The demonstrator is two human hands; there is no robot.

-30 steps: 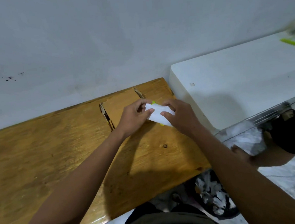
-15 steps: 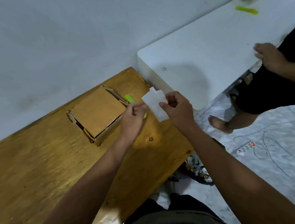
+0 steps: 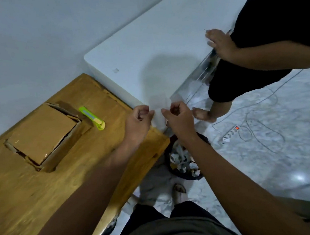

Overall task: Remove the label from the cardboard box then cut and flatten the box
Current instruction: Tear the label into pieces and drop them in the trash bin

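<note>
Here the left hand [image 3: 138,121] and right hand [image 3: 178,118] both pinch the blurred white label [image 3: 158,113] between them, beyond the wooden surface [image 3: 35,193] edge, above a bin [image 3: 184,161] of paper scraps. The cardboard box [image 3: 41,137] sits on the surface, a green cutter [image 3: 92,118] just beside it.

Hands: left hand [image 3: 138,121] and right hand [image 3: 178,118] are pinching a blurred white paper label [image 3: 158,111].
Box: brown cardboard box [image 3: 41,135] is sitting near the wooden table's [image 3: 35,193] back edge.
</note>
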